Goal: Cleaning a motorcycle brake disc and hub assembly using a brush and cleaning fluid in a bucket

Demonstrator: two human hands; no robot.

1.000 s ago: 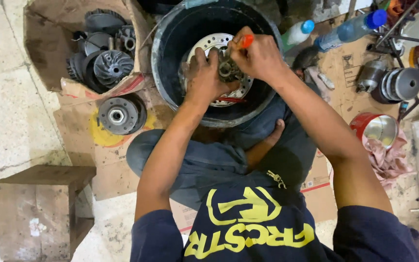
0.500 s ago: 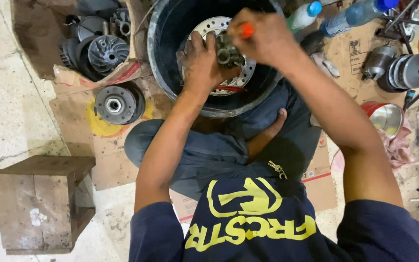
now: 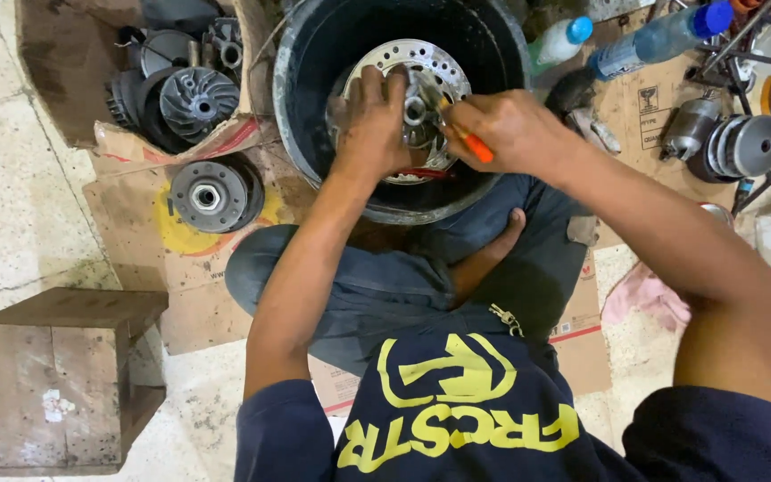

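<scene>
A black tub [image 3: 301,80] stands between my knees with a silver drilled brake disc [image 3: 443,67] lying in it. My left hand [image 3: 372,120] grips a grimy metal part [image 3: 417,112] held over the disc. An orange-handled brush [image 3: 470,143] is clasped in my right hand [image 3: 506,129], and its head touches the metal part from the right. My fingers hide most of the part.
A cardboard box [image 3: 73,80] of dark pulley parts sits at the upper left, with a round clutch hub [image 3: 207,196] below it. Two blue-capped bottles [image 3: 649,40] and metal drums [image 3: 742,147] lie at the upper right. A wooden block [image 3: 55,375] stands lower left.
My right hand has come down from above the part to its right side and turned the brush so that its handle points down-right. The left hand has kept its hold.
</scene>
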